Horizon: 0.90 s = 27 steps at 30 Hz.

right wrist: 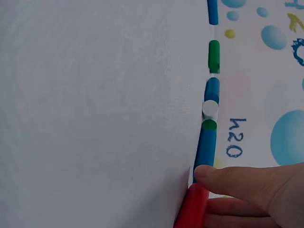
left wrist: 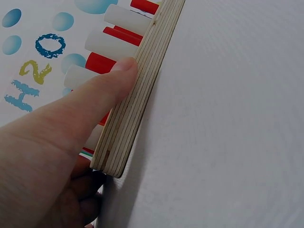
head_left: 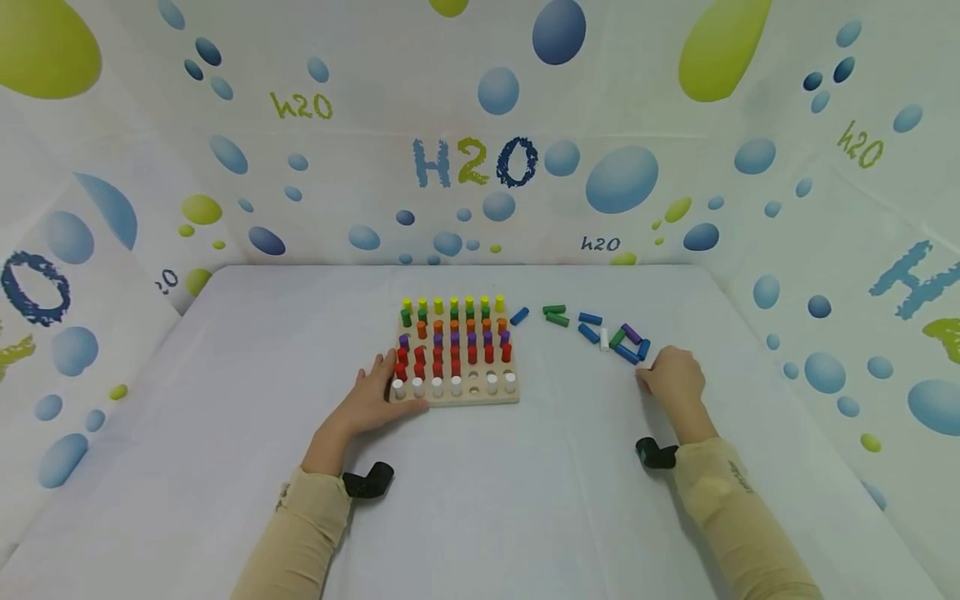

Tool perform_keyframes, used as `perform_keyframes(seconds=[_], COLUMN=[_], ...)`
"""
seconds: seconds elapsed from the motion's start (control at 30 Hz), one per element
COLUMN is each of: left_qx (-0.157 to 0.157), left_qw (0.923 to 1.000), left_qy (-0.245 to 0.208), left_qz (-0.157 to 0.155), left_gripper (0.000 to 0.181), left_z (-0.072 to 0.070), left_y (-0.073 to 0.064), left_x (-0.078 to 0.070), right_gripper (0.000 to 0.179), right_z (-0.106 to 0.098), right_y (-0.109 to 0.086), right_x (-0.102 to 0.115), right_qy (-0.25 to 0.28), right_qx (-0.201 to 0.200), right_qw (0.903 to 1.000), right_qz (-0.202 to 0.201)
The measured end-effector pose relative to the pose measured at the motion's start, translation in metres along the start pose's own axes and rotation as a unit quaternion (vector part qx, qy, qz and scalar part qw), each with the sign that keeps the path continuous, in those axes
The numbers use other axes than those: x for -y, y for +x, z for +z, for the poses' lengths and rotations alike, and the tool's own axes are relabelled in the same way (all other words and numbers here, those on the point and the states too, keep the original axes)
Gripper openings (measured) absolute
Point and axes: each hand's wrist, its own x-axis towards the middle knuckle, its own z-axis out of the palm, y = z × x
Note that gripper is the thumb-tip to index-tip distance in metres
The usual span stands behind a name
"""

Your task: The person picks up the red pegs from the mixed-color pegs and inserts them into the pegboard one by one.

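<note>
A wooden pegboard stands on the table with rows of yellow, green, orange, purple, red and white pegs upright in it. My left hand holds its near left corner: in the left wrist view the thumb presses the layered front edge, and the other fingers curl at the side, partly hidden. To the right of the board, my right hand pinches a red peg close over the table. The thumb tip is at the peg's end, right by a blue peg; the fingers are behind it.
Loose pegs lie between the board and my right hand: several blue ones, green ones, a white peg and a purple peg. Open holes show in the white row. A patterned cloth wall rises behind the table.
</note>
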Motion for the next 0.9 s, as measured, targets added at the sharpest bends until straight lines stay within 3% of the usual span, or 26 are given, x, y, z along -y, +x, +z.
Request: perform_keyframes(seconds=[0.37, 0.53, 0.63, 0.77, 0.9], left_qx=[0.007, 0.007, 0.005, 0.004, 0.005], left_qw=[0.9999, 0.9999, 1.0, 1.0, 1.0], left_qy=[-0.005, -0.006, -0.007, -0.004, -0.002], left_qz=[-0.006, -0.005, -0.004, -0.004, -0.004], left_gripper=[0.114, 0.114, 0.115, 0.115, 0.115], left_z=[0.0, 0.0, 0.0, 0.0, 0.0], left_y=[-0.001, -0.001, -0.001, -0.002, -0.001], left_x=[-0.002, -0.003, -0.002, 0.0, 0.001], right_gripper=[0.019, 0.017, 0.019, 0.022, 0.026], right_z=[-0.001, -0.003, -0.005, -0.005, -0.001], right_y=[-0.001, -0.004, -0.006, -0.007, -0.007], right_x=[0.0, -0.009, -0.013, -0.016, -0.019], right_qy=[-0.01, 0.052, 0.091, 0.148, 0.201], right_qx=[-0.011, -0.022, -0.049, -0.101, -0.121], right_qw=[0.9998, 0.9981, 0.9939, 0.9821, 0.9702], right_qz=[-0.012, -0.023, -0.039, -0.059, -0.061])
